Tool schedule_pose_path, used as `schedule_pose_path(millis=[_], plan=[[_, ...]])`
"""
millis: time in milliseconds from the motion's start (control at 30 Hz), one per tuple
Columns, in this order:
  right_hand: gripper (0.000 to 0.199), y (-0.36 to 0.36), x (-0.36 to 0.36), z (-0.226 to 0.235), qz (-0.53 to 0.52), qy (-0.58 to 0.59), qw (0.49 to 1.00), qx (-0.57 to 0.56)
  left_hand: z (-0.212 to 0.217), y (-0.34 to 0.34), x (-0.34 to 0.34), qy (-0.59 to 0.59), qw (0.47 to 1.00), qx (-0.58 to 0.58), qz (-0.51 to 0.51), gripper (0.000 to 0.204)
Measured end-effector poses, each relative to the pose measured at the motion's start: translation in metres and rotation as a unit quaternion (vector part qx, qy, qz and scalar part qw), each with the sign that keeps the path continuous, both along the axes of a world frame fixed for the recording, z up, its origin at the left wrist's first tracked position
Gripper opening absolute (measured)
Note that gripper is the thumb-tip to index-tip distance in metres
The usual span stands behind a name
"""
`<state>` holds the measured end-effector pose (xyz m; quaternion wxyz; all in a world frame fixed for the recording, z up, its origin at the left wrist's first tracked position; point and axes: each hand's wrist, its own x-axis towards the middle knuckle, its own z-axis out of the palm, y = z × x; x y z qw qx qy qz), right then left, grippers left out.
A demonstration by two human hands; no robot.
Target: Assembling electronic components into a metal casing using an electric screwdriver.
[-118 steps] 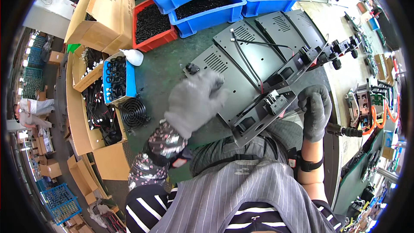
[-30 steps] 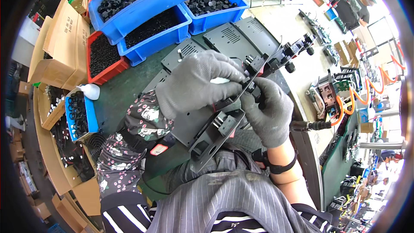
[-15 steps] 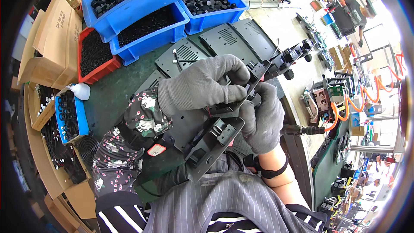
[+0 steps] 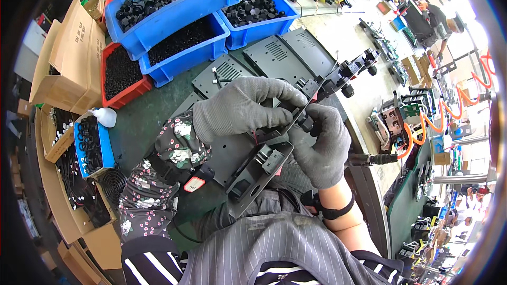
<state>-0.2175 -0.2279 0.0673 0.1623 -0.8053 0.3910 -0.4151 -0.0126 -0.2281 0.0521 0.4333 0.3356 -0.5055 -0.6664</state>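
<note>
Gripping a long black metal bracket (image 4: 274, 148) above the lap, the gloved left hand (image 4: 240, 108) curls fingers over its top while the gloved right hand (image 4: 322, 145) pinches a small black knob (image 4: 306, 123) against it.

Green worktop (image 4: 153, 111) in front of me, blue bins (image 4: 174, 8) of black parts at the back, red bin (image 4: 119, 74) to the left w/ finer black bits. Cardboard boxes (image 4: 63, 58) stacked along my left. Beige bench (image 4: 338, 26) far side, cluttered w/ tools. Right: racks w/ circuit boards (image 4: 406, 116) & orange coiled hoses (image 4: 443, 116). Bright daylight top right; another person (image 4: 435, 18) seated there.
</note>
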Motion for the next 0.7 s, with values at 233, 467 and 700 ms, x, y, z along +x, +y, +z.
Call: schedule_pose_path(millis=[233, 467, 700], plan=[[0.030, -0.011, -0.006, -0.003, 0.062, 0.031, 0.993, 0.093, 0.011, 0.005, 0.009, 0.007, 1.000, -0.028, -0.010, 0.031], [0.031, -0.009, -0.004, -0.008, 0.058, 0.024, 0.995, 0.081, 0.029, 0.013, 0.000, -0.058, 0.994, 0.021, 0.088, 0.035], [0.031, -0.010, -0.008, -0.012, 0.043, 0.044, 0.993, 0.105, 0.044, 0.013, 0.015, -0.059, 0.998, -0.016, -0.016, 0.038]])
